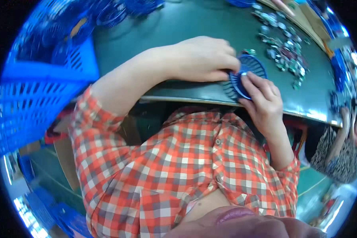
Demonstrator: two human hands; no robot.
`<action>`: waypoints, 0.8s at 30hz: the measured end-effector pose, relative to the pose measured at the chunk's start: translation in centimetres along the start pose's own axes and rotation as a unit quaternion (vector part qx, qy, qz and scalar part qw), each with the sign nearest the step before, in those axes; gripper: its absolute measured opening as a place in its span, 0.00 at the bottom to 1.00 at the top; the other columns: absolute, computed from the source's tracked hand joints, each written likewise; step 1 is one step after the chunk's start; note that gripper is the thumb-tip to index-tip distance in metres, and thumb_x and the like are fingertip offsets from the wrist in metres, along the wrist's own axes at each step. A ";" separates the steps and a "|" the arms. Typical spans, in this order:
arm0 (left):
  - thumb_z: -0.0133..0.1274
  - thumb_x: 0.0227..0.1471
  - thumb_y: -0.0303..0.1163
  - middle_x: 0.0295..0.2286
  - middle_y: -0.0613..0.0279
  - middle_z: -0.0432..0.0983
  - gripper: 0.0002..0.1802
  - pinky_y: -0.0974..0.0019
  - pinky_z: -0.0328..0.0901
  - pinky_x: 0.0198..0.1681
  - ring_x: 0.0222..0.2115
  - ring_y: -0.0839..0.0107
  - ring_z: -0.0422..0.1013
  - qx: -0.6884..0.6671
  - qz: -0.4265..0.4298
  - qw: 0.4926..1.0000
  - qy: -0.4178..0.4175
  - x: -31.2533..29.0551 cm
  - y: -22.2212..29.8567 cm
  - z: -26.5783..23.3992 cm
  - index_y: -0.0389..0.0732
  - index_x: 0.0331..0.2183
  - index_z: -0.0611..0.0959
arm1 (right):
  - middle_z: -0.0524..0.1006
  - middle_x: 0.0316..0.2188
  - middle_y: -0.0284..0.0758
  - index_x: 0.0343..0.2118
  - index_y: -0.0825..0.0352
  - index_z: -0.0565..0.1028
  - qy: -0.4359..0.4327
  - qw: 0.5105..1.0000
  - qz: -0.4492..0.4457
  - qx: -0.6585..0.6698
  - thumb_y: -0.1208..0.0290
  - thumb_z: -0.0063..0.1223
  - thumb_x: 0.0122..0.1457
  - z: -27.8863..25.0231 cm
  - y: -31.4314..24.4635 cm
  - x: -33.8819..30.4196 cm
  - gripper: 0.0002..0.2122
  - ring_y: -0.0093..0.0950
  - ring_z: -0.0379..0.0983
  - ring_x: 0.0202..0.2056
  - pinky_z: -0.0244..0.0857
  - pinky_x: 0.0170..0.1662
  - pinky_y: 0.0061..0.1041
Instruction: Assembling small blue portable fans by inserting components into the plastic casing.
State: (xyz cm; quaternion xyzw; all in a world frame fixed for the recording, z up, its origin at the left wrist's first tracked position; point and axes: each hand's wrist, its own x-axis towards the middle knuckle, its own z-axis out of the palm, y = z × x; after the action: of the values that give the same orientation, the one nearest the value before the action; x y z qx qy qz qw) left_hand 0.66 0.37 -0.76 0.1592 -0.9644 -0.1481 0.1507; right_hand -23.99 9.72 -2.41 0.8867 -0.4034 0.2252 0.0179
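Observation:
My left hand (210, 59) lies over the table at its near edge, its fingers bent against a round blue slatted plastic part (253, 65). From the right, my right hand (264, 97) grips the near rim of the same part with thumb and fingers. The part is tilted, with a ring-shaped rim and radiating slats. A small pale spot shows by my right fingertips; I cannot make out what it is. My left fingertips are partly hidden behind the hand. A small green piece (249, 51) lies just beyond the blue part.
A blue plastic basket (47, 75) stands at the left, with blue round parts (111, 16) near it. Many small green and silvery pieces (283, 43) are spread over the dark green table (178, 27) at the right. Another person's arm (339, 137) shows at the far right.

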 end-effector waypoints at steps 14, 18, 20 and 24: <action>0.56 0.53 0.42 0.39 0.53 0.81 0.16 0.47 0.67 0.48 0.48 0.54 0.74 0.417 -0.443 0.788 0.092 -4.9 -10.5 -5.2 0.43 0.41 0.84 | 0.78 0.46 0.43 0.47 0.69 0.79 0.318 0.936 0.134 -0.075 0.77 0.63 0.53 -4.8 10.4 -4.1 0.16 0.38 0.76 0.46 0.69 0.50 0.33; 0.53 0.54 0.38 0.33 0.57 0.82 0.10 0.47 0.69 0.42 0.37 0.57 0.78 0.425 -0.472 0.772 0.035 -3.1 -10.0 -4.7 0.44 0.31 0.84 | 0.78 0.45 0.43 0.44 0.69 0.80 0.300 0.909 0.254 -0.141 0.67 0.59 0.60 -6.7 16.3 -7.0 0.14 0.40 0.75 0.47 0.68 0.50 0.33; 0.52 0.54 0.37 0.31 0.57 0.82 0.09 0.48 0.68 0.41 0.36 0.58 0.78 0.436 -0.416 0.790 0.112 -2.8 -10.2 -4.7 0.44 0.30 0.83 | 0.78 0.46 0.43 0.46 0.65 0.79 0.213 0.900 0.331 -0.189 0.63 0.57 0.61 -6.9 18.7 -8.5 0.15 0.42 0.75 0.48 0.66 0.52 0.37; 0.53 0.56 0.35 0.28 0.52 0.80 0.08 0.53 0.70 0.34 0.31 0.53 0.77 0.379 -0.231 0.837 0.321 -2.5 -6.4 -4.8 0.42 0.31 0.82 | 0.78 0.48 0.42 0.53 0.63 0.76 0.193 0.902 0.262 -0.285 0.66 0.57 0.60 -4.5 21.1 -8.3 0.18 0.40 0.73 0.51 0.64 0.56 0.34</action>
State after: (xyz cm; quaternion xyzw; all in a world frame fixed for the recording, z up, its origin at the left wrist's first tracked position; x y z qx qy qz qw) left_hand 6.27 -5.68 0.87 0.4604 -0.7780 0.2578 0.3410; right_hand -45.73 2.35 -5.00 0.6452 -0.6567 0.2641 0.2875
